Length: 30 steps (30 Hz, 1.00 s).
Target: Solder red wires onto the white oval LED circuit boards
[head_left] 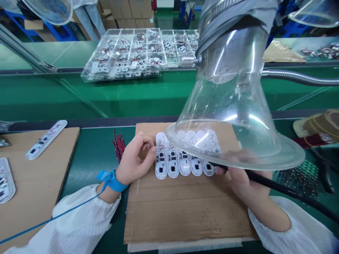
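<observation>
Several white oval circuit boards [184,162] lie side by side on a brown cardboard sheet [185,218], their upper ends seen through a clear fume hood. My left hand [135,158] rests beside the leftmost board, its fingertips pinching a thin short wire [147,145] just above that board. My right hand [245,180] grips a black soldering iron [259,180] under the hood's rim, and the iron points left toward the rightmost board. Its tip is hidden or too thin to see. A blue wrist strap [112,180] circles my left wrist.
The clear fume hood [225,116] on a metal arm hangs over the boards. A bundle of red wires [118,146] stands left of the cardboard. Another cardboard sheet [39,169] with boards lies further left, and a clear compartment tray [124,53] sits across the green bench.
</observation>
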Each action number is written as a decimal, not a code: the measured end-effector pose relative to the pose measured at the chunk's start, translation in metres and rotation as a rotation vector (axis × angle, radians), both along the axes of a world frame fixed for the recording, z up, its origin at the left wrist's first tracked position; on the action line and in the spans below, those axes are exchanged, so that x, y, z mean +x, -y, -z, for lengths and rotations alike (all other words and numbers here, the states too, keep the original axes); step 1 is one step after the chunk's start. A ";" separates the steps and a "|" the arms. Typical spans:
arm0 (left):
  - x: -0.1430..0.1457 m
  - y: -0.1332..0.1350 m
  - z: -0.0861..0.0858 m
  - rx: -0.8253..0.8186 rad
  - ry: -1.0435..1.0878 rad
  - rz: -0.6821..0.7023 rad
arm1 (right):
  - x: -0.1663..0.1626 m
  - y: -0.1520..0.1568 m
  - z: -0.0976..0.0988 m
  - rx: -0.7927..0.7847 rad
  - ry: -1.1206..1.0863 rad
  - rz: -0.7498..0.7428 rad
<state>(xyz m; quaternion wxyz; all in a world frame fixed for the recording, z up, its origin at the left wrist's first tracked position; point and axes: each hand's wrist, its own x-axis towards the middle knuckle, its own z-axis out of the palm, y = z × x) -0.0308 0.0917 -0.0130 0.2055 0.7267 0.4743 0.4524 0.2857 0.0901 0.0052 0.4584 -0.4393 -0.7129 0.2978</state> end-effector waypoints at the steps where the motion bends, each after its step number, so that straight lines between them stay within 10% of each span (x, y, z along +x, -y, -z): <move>1: 0.000 0.000 0.000 -0.001 -0.004 -0.004 | -0.002 0.002 -0.001 -0.032 -0.033 0.022; 30: 0.003 -0.003 -0.004 -0.018 -0.092 0.030 | -0.027 0.009 -0.018 -0.010 0.360 -0.050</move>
